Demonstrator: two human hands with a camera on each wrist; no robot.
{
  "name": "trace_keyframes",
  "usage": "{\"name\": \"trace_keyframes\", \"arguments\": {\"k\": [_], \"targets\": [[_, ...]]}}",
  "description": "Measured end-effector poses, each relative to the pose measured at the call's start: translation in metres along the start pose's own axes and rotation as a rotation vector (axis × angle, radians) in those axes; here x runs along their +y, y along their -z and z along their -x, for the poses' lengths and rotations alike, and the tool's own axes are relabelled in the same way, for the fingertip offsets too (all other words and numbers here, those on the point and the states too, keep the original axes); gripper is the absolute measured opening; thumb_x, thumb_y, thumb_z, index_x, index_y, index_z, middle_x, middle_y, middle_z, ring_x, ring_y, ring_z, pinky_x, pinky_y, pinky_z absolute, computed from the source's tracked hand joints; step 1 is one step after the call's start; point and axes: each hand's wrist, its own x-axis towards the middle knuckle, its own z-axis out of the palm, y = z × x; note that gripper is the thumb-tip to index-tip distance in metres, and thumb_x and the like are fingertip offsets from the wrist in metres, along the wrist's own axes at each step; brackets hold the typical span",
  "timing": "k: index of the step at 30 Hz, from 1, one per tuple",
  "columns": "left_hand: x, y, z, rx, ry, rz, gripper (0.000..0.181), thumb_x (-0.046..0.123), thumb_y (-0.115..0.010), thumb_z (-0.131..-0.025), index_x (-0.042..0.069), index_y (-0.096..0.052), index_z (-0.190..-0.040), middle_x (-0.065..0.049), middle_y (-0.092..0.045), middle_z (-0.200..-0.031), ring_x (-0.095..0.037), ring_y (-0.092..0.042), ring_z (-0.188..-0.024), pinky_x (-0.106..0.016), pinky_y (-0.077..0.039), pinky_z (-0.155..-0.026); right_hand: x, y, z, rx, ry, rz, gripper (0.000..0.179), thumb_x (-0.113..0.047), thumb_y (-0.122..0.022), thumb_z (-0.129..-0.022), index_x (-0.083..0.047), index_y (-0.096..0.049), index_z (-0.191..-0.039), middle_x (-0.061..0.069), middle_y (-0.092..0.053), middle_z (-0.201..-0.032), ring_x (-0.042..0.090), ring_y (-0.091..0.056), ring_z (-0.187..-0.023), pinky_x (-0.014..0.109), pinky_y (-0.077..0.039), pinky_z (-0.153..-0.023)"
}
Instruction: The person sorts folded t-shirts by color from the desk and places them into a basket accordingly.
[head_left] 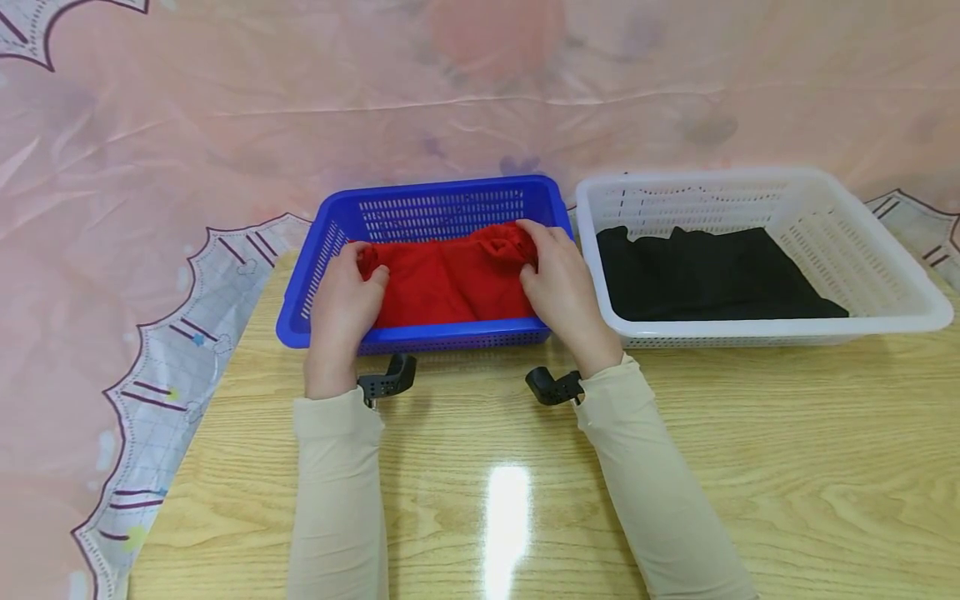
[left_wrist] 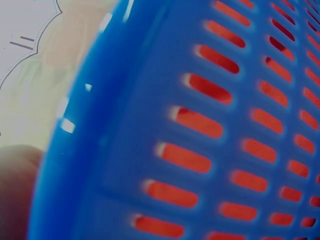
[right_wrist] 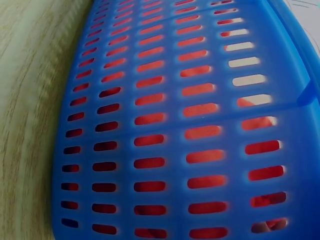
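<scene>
A red cloth (head_left: 442, 283), perhaps a garment, lies in the blue plastic basket (head_left: 450, 333). My left hand (head_left: 347, 300) reaches over the basket's front rim and pinches the cloth's left end between thumb and fingers. At the other end, my right hand (head_left: 558, 279) grips a bunched upper corner of it. Both wrist views are filled by the slotted wall of the basket (left_wrist: 125, 125), and red fabric shows through the holes of that wall (right_wrist: 230, 120). Parts of the fingertips are hidden in the folds.
Close on the right stands a white plastic basket (head_left: 900, 321) with a folded black cloth (head_left: 712, 279) inside. Both baskets are on a wooden table (head_left: 465, 450). Behind them hangs a pink patterned cloth (head_left: 300, 125).
</scene>
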Motion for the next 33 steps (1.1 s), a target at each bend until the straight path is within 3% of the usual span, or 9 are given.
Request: {"name": "trace_keyframes", "arguments": {"k": [7, 13, 18, 24, 33], "targets": [[0.0014, 0.0017, 0.0011, -0.025, 0.015, -0.032, 0.053, 0.035, -0.044, -0.091, 0.012, -0.034, -0.137, -0.014, -0.039, -0.134, -0.032, -0.037, -0.12, -0.053, -0.031, -0.095, -0.002, -0.0016, 0.0003, 0.033, -0.01, -0.003, 0.044, -0.01, -0.052, -0.085, -0.014, -0.047, -0.128, 0.008, -0.045, -0.126, 0.025, -0.038, -0.116, 0.038, -0.035, -0.095], [0.0025, 0.0047, 0.0023, -0.093, 0.059, -0.092, 0.057, 0.043, -0.041, -0.091, 0.015, -0.03, -0.14, -0.013, -0.035, -0.138, -0.037, -0.034, -0.122, -0.059, -0.029, -0.093, -0.0034, -0.002, -0.0007, 0.048, -0.009, -0.015, 0.039, -0.013, -0.052, -0.086, -0.012, -0.05, -0.126, 0.009, -0.04, -0.132, 0.025, -0.032, -0.122, 0.039, -0.03, -0.1], [0.0022, 0.0058, 0.0023, -0.143, 0.056, -0.128, 0.06, 0.044, -0.04, -0.091, 0.014, -0.027, -0.141, -0.014, -0.033, -0.14, -0.038, -0.033, -0.122, -0.06, -0.028, -0.093, -0.0044, -0.0015, -0.0015, 0.022, 0.0, -0.004, 0.039, -0.017, -0.051, -0.088, -0.013, -0.049, -0.127, 0.008, -0.041, -0.133, 0.025, -0.034, -0.122, 0.039, -0.028, -0.101], [0.0019, 0.0048, 0.0026, -0.157, 0.047, -0.129, 0.059, 0.044, -0.04, -0.091, 0.015, -0.028, -0.141, -0.014, -0.034, -0.139, -0.038, -0.034, -0.121, -0.059, -0.029, -0.093, -0.0039, -0.0031, -0.0011, -0.042, 0.043, 0.09, 0.039, -0.02, -0.049, -0.089, -0.011, -0.05, -0.127, 0.008, -0.045, -0.131, 0.026, -0.037, -0.121, 0.039, -0.03, -0.1], [0.0015, -0.0007, 0.0024, -0.163, 0.027, -0.121, 0.059, 0.046, -0.04, -0.09, 0.017, -0.029, -0.141, -0.012, -0.035, -0.139, -0.037, -0.035, -0.121, -0.059, -0.03, -0.092, -0.002, -0.0055, 0.003, -0.084, 0.088, 0.257, 0.041, -0.019, -0.046, -0.088, -0.005, -0.05, -0.127, 0.014, -0.037, -0.137, 0.027, -0.03, -0.127, 0.04, -0.028, -0.102]]}}
